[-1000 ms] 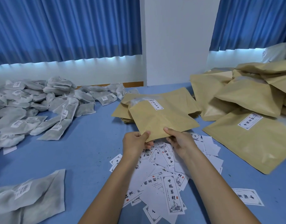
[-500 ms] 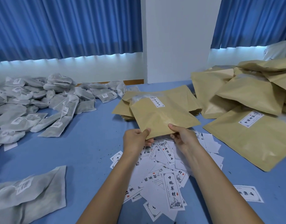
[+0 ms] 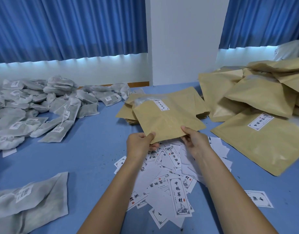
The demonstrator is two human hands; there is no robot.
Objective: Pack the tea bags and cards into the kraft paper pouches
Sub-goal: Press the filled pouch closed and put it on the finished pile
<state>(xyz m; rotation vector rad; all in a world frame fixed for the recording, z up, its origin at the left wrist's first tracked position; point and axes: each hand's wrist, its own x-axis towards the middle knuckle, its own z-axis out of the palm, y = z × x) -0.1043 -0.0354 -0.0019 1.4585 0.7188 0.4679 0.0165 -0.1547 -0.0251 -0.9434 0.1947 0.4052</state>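
A blue table [image 3: 87, 154] sits by blue curtains [image 3: 69, 26] and a white wall [image 3: 184, 39]. The left hand [image 3: 138, 146] and right hand [image 3: 196, 142] pinch a brown pouch [image 3: 167, 122] just behind the card pile [image 3: 162, 179]. Tea bags [image 3: 35, 112] lie left of it. A card [image 3: 179, 195] reads 中國藥材.

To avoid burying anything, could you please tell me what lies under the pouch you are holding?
Beneath the held pouch, gripped by the left hand and right hand, a stack of flat pouches and scattered cards show. Whatever lies directly under its middle is covered.
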